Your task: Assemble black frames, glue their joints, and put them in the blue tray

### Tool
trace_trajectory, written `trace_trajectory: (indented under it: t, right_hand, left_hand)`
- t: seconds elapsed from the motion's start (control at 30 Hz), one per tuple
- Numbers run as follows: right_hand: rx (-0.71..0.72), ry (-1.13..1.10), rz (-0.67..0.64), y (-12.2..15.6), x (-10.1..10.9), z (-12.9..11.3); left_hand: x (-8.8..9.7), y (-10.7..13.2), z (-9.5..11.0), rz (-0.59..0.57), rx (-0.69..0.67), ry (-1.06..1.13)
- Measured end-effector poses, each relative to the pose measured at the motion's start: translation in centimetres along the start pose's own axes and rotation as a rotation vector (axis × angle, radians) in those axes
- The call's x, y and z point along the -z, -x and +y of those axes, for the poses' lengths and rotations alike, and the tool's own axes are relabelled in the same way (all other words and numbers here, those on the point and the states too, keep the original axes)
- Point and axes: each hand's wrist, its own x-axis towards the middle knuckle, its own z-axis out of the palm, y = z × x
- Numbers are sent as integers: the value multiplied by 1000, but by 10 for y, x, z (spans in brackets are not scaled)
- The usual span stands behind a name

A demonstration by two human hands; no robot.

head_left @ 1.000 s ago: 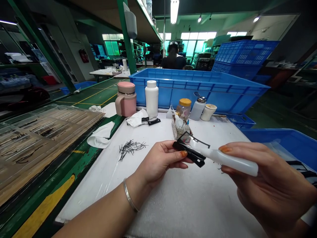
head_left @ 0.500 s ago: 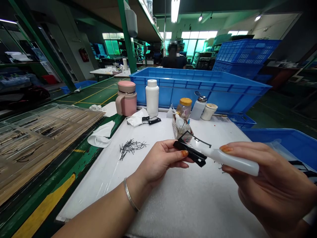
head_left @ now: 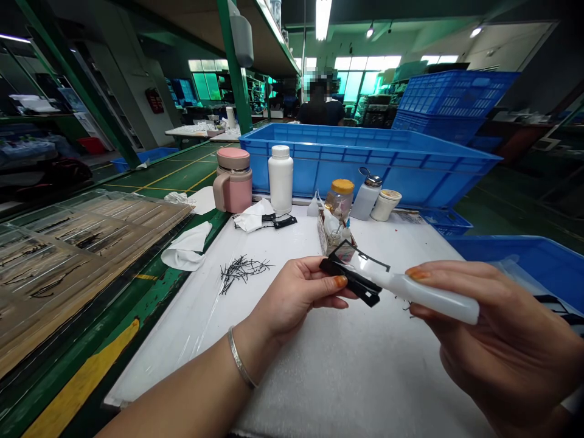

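Observation:
My left hand [head_left: 296,298] pinches a flat black plastic frame part [head_left: 352,280] above the white foam mat [head_left: 328,371]. My right hand [head_left: 497,340] is wrapped round a small white squeeze bottle [head_left: 429,297]. The bottle's nozzle tip rests against the frame part. A loose pile of thin black pins [head_left: 241,269] lies on the mat to the left of my left hand. A small box with tools and a cloth [head_left: 333,234] stands just behind the frame part.
Behind the mat stand a pink mug [head_left: 233,180], a white bottle [head_left: 280,179], a yellow-lidded jar [head_left: 340,198], a pump dispenser [head_left: 365,194] and a large blue crate [head_left: 365,161]. Clear trays of parts [head_left: 77,237] lie left. White cloths [head_left: 187,250] lie nearby. A person stands far back.

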Motion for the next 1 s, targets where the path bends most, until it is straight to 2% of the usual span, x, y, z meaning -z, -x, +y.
trace_trajectory:
  t: [0.5, 0.73, 1.0]
  right_hand:
    - [-34, 32, -42, -1, 4, -6]
    - [39, 62, -34, -2, 8, -3]
    - [58, 77, -43, -4, 10, -3]
  left_hand:
    - [0, 0, 3, 24, -5, -9]
    - [1, 1, 6, 57, -34, -12]
    - [2, 2, 7, 74, -53, -26]
